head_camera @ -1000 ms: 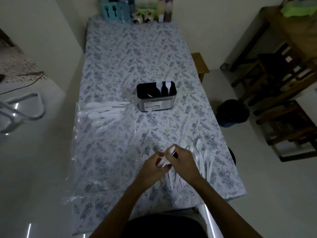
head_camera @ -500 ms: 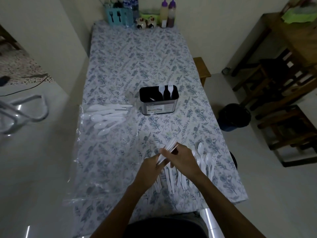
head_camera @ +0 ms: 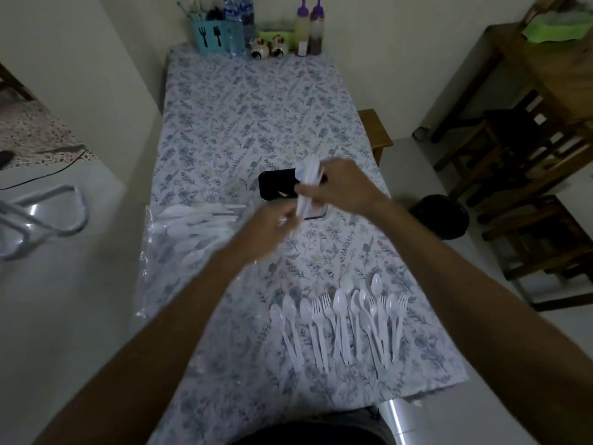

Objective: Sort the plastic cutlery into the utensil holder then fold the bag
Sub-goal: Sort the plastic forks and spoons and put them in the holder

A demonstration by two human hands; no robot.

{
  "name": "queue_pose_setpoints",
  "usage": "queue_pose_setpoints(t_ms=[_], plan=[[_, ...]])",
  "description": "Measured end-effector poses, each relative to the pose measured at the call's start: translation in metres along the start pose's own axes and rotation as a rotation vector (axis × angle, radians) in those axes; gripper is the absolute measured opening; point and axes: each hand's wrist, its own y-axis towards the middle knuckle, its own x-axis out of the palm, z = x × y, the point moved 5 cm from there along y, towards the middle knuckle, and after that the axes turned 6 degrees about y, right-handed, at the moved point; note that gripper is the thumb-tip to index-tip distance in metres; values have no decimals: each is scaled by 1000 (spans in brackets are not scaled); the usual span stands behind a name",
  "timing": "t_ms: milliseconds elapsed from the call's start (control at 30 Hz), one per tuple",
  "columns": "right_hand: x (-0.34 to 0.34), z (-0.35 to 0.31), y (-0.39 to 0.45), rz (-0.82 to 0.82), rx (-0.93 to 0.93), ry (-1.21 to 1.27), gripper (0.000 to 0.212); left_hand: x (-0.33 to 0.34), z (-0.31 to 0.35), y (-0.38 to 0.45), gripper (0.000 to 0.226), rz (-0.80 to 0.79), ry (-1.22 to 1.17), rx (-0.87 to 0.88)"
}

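My right hand (head_camera: 341, 184) grips a bunch of white plastic spoons (head_camera: 307, 178) over the black utensil holder (head_camera: 276, 185), covering the holder's right half. My left hand (head_camera: 268, 231) is blurred just below and left of it, fingertips near the handle ends of the bunch; whether it grips them I cannot tell. Several white spoons and forks (head_camera: 345, 316) lie in a row on the floral tablecloth near the front edge. The clear plastic bag (head_camera: 179, 252) lies flat at the table's left side with white cutlery (head_camera: 199, 220) on its far part.
A teal cutlery caddy (head_camera: 210, 36), water bottles (head_camera: 239, 20), sauce bottles (head_camera: 309, 27) and small jars stand at the table's far end. A black bin (head_camera: 441, 216) and wooden chairs (head_camera: 529, 175) are on the right. A metal frame (head_camera: 38, 216) is at the left.
Both hands have lifted from the near cutlery row and moved away toward the holder, carrying the bunch of spoons. The row near the front edge is now uncovered.
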Motion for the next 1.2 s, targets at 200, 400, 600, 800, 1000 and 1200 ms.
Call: queue_pose_setpoints(t_ms=[200,400,600,800,1000,1200], plan=[[-22,-33,98,40,-220,-195,46,-77,-29,92,14,175,-23,-102],[3,2,131,7,-173,-174,57,-56,-68,118,13,176,33,-163],[19,31,139,-21,78,-245,87,-38,-92,121,86,79,226,-290],[-3,36,100,205,87,-122,101,-56,-96,89,125,106,183,-365],[57,99,-40,339,288,-11,30,-12,-77,-19,39,547,-39,-356],[187,116,-171,-137,456,-117,19,91,-65,-124,9,354,-141,-530]])
